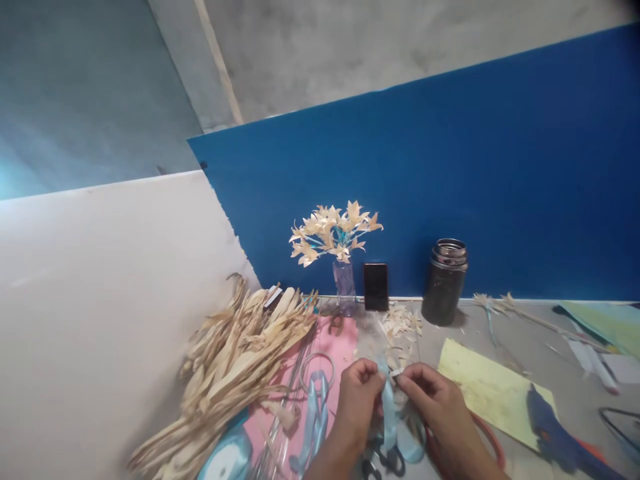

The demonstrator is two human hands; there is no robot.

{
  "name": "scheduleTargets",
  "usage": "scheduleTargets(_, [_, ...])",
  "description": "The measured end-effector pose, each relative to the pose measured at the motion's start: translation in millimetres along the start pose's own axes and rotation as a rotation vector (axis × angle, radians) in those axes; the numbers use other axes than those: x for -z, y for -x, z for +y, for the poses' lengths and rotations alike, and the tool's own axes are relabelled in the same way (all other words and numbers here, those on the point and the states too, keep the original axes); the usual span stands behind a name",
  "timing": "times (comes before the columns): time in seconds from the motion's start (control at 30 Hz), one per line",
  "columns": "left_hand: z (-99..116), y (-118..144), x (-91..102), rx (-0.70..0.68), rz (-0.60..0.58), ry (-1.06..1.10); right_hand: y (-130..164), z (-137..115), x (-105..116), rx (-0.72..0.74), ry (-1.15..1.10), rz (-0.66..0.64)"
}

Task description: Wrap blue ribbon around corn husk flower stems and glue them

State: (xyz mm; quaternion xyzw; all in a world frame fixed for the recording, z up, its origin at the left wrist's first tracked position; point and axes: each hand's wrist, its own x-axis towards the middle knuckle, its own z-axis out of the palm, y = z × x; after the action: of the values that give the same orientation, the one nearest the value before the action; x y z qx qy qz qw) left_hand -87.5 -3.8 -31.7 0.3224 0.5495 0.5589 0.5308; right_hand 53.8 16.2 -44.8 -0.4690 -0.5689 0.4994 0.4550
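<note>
- Pinching light-blue ribbon [389, 413]: left hand [357, 395].
- Gripping a small pale piece [397, 373] between fingertips: right hand [436, 400].
- Standing beyond, on the tabletop [467, 335]: vase [344, 283] of pale flowers [329, 231].

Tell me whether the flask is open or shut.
Open: the flask shows an uncovered metal rim at its top.

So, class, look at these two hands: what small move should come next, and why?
I'd probably bring the small pale piece against the light-blue ribbon. The left hand grips the ribbon, the right hand seems to pinch the piece, and their fingertips are already close together, so a slight inward move would likely be enough.
</note>
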Motion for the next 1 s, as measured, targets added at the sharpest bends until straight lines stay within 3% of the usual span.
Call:
scheduleTargets(0.27, [-5,-2,-2.3,0.044,-0.058,0.089,1,-7,-4,-0.064,-0.046,-0.068])
scheduleTargets(0.4, [-5,-1,-2.7,0.127,-0.128,0.320,1,-9,3,-0.163,-0.248,-0.028])
scheduleTargets(0.63, [-8,5,-6.0,0.229,-0.221,0.391,-1,-4,10,-0.283,-0.545,-0.058])
scheduleTargets(0.83, [-8,13,-10.7,0.148,-0.240,0.167,3,-6,6,-0.260,-0.613,-0.075])
scheduleTargets(1.0, [-8,16,-11.3,0.124,-0.262,0.141,3,-9,5,-0.229,-0.588,-0.050])
